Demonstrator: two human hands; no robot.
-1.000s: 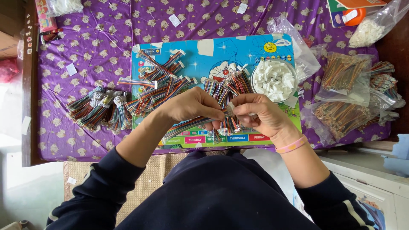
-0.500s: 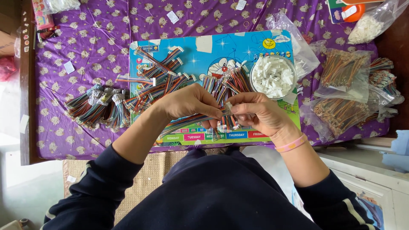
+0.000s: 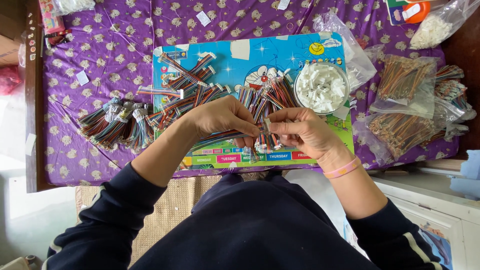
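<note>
My left hand pinches a flat multicoloured ribbon wire near its end. My right hand holds a small white plastic connector against the wire's tip. Both hands meet over a blue cartoon board lying on the purple patterned cloth. A pink band sits on my right wrist. More loose coloured wires lie on the board just beyond my fingers. A clear round bowl of white connectors stands at the board's right.
Finished wire bundles are piled left of the board. Plastic bags of wires lie at the right, a bag of white connectors at the top right. A dark wooden edge runs down the left. A white cabinet stands at the lower right.
The view has shifted slightly; my hands stay together over the board's lower edge, fingers still working the connector and the wire tip.
</note>
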